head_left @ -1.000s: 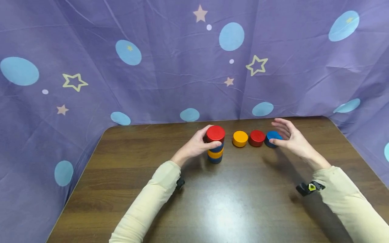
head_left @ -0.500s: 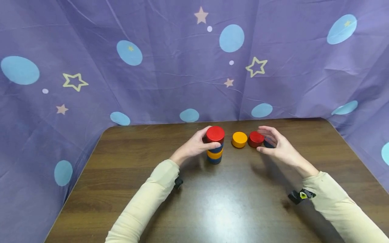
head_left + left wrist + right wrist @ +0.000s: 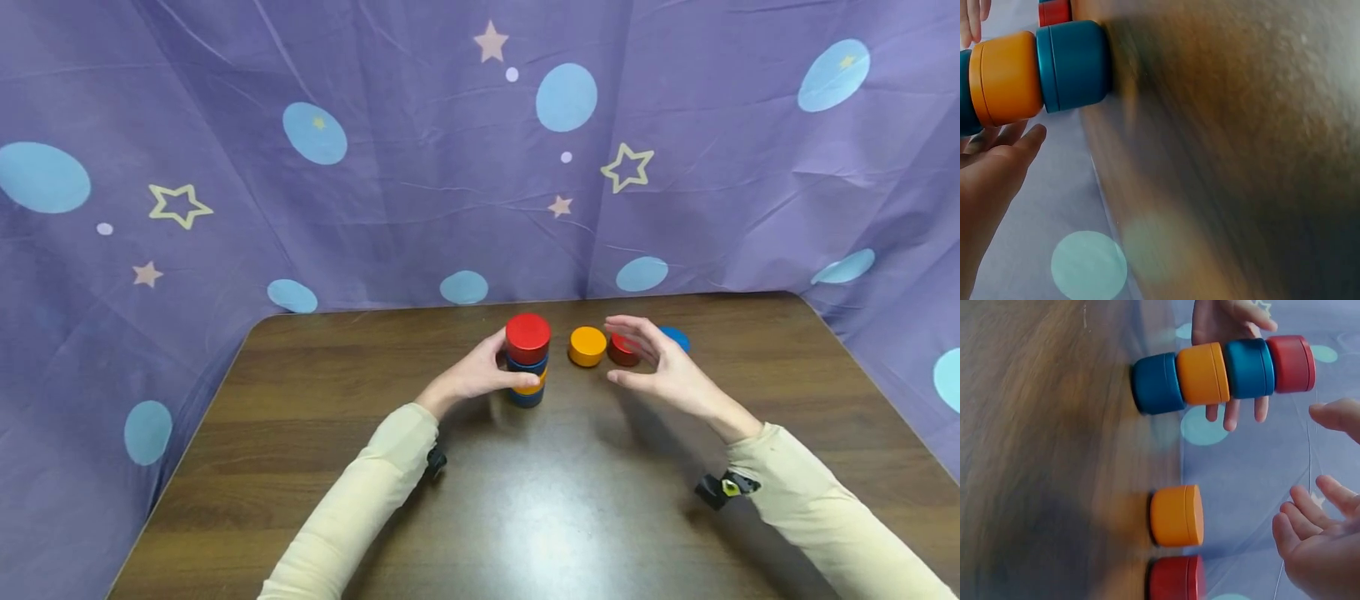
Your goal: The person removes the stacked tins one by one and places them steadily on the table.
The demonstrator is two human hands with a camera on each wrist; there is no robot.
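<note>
While the left hand [image 3: 475, 375] loosely cupped, without visible grip, the four-block stack [image 3: 528, 362] standing on the table [image 3: 360, 367], the wide-spread, empty right hand [image 3: 670, 372] risked toppling it by brushing past.

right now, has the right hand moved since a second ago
Yes, leftward: in the head view, the right hand has moved from the unstacked blue cylinder toward the unstacked orange cylinder.

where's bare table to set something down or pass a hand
A broad bare patch of table lies this side of the stack, between left sleeve and right sleeve; more shows outside each. It is crowded farther back: left hand at the stack, right hand by the orange block, red block and blue block.
</note>
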